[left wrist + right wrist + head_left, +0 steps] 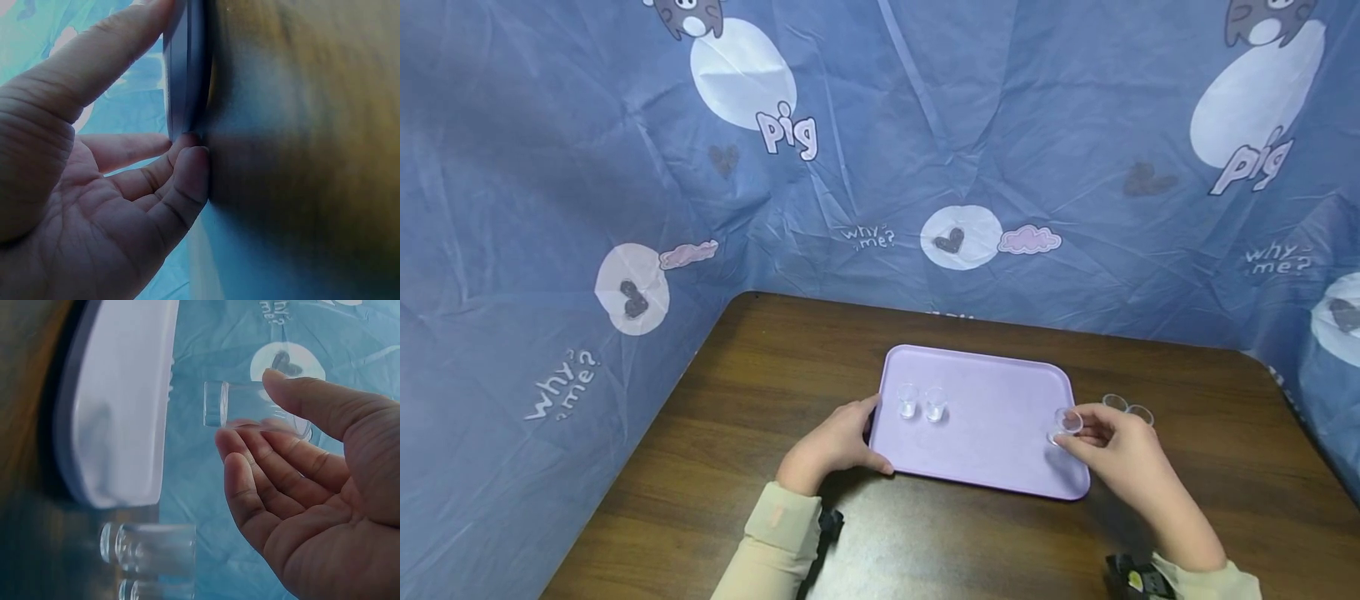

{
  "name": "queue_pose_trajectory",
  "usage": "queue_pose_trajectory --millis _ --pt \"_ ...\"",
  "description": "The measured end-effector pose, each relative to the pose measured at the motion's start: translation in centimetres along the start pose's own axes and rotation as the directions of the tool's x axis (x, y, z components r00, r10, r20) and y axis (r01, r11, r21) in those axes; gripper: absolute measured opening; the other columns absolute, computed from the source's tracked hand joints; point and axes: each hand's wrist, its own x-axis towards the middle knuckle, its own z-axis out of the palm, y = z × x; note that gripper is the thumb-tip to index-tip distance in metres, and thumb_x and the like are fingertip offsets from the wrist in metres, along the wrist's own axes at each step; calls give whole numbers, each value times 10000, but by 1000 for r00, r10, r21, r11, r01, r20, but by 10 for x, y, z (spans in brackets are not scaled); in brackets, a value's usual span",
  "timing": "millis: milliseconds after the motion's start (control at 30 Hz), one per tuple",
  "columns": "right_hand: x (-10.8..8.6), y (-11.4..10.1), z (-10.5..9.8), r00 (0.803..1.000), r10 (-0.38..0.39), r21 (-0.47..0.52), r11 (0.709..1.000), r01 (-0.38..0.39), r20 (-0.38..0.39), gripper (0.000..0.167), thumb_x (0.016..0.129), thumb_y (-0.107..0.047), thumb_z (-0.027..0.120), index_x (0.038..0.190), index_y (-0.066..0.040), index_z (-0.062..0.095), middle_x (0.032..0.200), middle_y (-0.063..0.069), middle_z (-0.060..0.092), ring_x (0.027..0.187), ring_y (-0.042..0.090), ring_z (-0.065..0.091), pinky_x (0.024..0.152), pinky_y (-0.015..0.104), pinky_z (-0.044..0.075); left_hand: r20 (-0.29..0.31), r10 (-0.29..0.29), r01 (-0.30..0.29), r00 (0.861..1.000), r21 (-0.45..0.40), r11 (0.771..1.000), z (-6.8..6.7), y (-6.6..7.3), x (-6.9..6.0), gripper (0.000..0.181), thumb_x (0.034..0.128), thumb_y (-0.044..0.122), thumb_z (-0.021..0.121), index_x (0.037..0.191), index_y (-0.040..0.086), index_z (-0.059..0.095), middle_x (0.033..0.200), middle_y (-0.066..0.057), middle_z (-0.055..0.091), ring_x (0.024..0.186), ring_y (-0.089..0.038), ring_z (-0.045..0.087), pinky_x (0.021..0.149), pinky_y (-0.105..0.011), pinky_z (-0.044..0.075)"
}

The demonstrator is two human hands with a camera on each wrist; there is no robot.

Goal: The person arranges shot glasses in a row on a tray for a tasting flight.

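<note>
A small clear shot glass (256, 406) is pinched between the thumb and fingers of my right hand (1120, 450), raised above the right end of the lilac tray (977, 450). My left hand (835, 442) holds the tray's near left corner, the thumb at the front edge and the fingers along the left side. In the left wrist view the fingertips (190, 172) touch the tray's side close to the tabletop. Two more shot glasses, one (907, 402) left of the other (935, 405), stand upright side by side on the tray's left part.
Just right of the tray, partly behind my right hand, two further shot glasses (159, 550) stand on the brown wooden table (700, 467). A blue printed cloth (850, 167) hangs behind and along the left side of the table.
</note>
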Motion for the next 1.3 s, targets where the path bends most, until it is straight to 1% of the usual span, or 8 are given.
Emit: queue_pose_trajectory --millis 133,400,600,733,900,1000,1300 --pt "5 -5 4 1000 13 10 1000 -13 27 336 809 -149 882 1078 0 746 943 66 725 776 123 667 658 206 533 0 -6 6 1000 9 1000 1 0 0 988 614 187 997 1421 -67 486 1162 -170 652 1046 -294 603 935 -458 478" --pt "12 -10 16 997 8 38 999 -11 72 321 818 -124 870 1076 14 738 952 78 730 781 142 678 661 231 542 1 -30 30 1000 24 999 2 0 2 1041 614 201 999 1454 -82 452 1241 -211 628 1111 -312 592 976 -466 461" --pt "20 -13 27 996 -12 38 999 9 90 292 824 -124 864 1049 15 741 898 48 722 761 138 667 651 251 543 -4 4 -4 1000 7 1000 1 1 2 1018 603 164 997 1434 -86 466 1188 -203 647 1072 -314 608 954 -473 471" --pt "25 -17 34 994 -6 31 1000 2 110 303 826 -137 861 1059 13 739 904 41 723 769 141 672 658 267 546 -6 15 -15 1000 7 1000 0 2 1 1006 602 157 995 1426 -86 473 1182 -203 650 1073 -319 610 953 -474 471" --pt "32 -17 43 993 -7 24 1000 5 115 309 820 -140 867 1063 3 742 910 46 732 774 150 689 668 280 554 -2 7 -7 1000 7 1000 0 2 1 1011 604 161 995 1428 -96 467 1201 -214 643 1089 -329 607 961 -478 467" --pt "35 -17 48 993 -14 34 999 10 116 306 815 -116 863 1065 11 740 902 49 730 772 152 690 667 281 556 -3 5 -5 1000 4 1000 1 1 1 1020 603 162 997 1434 -92 464 1198 -210 644 1084 -323 607 958 -476 469" --pt "45 -17 64 992 -39 104 994 27 124 271 789 -52 865 1005 32 724 848 41 714 744 162 676 658 266 552 -7 2 -2 1000 -7 1000 0 1 0 1011 603 168 999 1431 -78 473 1193 -198 645 1080 -310 604 955 -474 468"
